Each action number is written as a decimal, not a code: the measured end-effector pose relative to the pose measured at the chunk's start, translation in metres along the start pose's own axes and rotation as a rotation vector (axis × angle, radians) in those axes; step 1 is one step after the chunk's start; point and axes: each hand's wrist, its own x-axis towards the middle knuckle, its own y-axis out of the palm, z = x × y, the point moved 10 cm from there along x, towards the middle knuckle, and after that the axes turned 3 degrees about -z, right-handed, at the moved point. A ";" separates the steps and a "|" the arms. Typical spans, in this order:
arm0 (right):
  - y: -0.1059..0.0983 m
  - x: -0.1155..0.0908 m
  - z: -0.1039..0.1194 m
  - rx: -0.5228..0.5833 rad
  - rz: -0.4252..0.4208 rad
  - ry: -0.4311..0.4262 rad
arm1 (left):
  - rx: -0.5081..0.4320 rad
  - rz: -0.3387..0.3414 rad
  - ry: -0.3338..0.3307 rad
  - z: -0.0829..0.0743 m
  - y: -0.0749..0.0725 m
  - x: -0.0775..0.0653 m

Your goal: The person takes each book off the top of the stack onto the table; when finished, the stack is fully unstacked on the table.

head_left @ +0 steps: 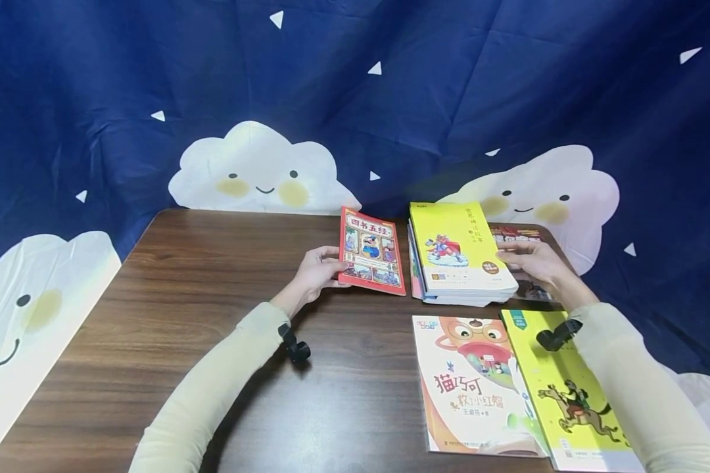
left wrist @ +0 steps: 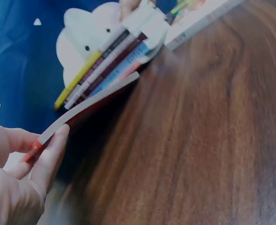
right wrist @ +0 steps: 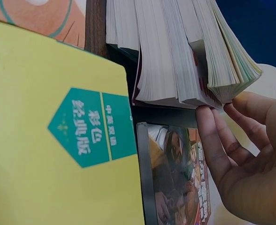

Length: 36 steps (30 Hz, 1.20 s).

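Left hand [head_left: 316, 272] pinches red book [head_left: 371, 252], left of book stack [right wrist: 164, 61] — right hand [head_left: 532, 264] grips yellow top book [head_left: 464, 243], stack's right side.

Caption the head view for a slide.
Left fingers pinch a red book while right fingers touch a stack of books on a brown table.

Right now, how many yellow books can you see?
2: one yellow book tops the stack; the horse-rider book lies nearer, partly behind the right sleeve. The stack may hide more.
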 end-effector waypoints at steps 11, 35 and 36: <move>0.000 0.001 -0.001 0.008 -0.005 -0.003 | 0.127 -0.016 0.027 0.007 -0.001 0.010; -0.001 -0.003 0.000 -0.015 -0.017 -0.008 | 0.075 0.086 0.040 -0.008 0.117 0.017; 0.000 -0.003 0.000 -0.012 -0.015 -0.009 | 0.059 0.083 0.036 -0.007 0.122 0.018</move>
